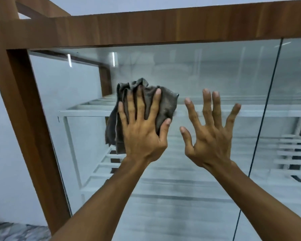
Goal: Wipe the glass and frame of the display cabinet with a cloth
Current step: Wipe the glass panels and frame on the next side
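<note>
Two bare forearms rise from the bottom of the frame toward the cabinet's front pane. At centre the left hand [142, 129], fingers spread flat, presses a crumpled grey cloth [165, 103] against the glass [207, 70], thumb hooked round the cloth's right edge; folds of soft, napped fabric hang loose lower left of the palm. Just beside it, centre right, the right hand [210, 136] is fully splayed and holds nothing; whether it touches the pane I cannot tell. Glass wiping looks to be the step in hand. Hazy streaks across the lower pane suggest further firm, overlapping strokes there, then the smooth wood-grain frame [146, 28] along the top and left. White slatted shelves [87, 108] show behind.
</note>
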Tool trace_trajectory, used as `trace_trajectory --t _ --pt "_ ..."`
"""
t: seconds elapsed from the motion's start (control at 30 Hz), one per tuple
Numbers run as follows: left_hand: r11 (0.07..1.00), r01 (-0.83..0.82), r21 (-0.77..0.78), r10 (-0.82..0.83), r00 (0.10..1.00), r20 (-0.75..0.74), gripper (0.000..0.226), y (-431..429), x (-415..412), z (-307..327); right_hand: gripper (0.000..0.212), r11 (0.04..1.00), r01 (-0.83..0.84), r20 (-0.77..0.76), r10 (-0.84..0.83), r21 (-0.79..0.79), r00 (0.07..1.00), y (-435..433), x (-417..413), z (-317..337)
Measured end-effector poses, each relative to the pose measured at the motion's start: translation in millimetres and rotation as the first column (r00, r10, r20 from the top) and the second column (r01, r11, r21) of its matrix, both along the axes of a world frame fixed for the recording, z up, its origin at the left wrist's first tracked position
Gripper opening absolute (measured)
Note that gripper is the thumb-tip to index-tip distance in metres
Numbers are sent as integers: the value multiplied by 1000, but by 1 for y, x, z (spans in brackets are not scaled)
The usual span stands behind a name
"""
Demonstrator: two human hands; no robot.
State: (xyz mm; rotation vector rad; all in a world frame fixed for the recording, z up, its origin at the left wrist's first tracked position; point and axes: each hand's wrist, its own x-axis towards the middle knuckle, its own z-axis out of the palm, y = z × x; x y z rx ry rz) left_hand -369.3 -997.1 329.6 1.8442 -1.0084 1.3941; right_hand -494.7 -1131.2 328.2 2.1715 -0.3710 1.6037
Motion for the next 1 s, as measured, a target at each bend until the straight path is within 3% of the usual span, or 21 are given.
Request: trace_trajectory --t 0.13,0.27,0.43,0.57,0.73,0.87,1.0 --pt "968 -62 -243 1 969 -245 75 -25 -30 3 67 1000 0 -39 0 -7 999 -7 -5 -3" --pt "998 15 -68 -19 998 -58 76 -37 -38 -4 67 998 -34 -114 28 -44 993 -14 -14 -3" --pt "986 -20 -169 -8 986 -164 75 -54 -57 -2 67 999 -17 -99 14 -29 995 -33 -39 0" --pt "999 43 26 -44 998 46 72 -69 -68 -6 67 999 -30 -21 30 -19 999 -41 -52 3" --pt "987 11 -163 -33 991 -130 74 -93 -95 -5 68 998 53 7 -53 -22 999 -59 -76 0" --pt "997 81 1 -81 997 13 71 -108 -108 -8 68 997 -70 31 71 -20 997 -68 -87 -6" --pt "995 88 -53 -89 996 -24 71 -114 -116 -10 69 997 -72 119 68 28 991 -82 -101 -20"
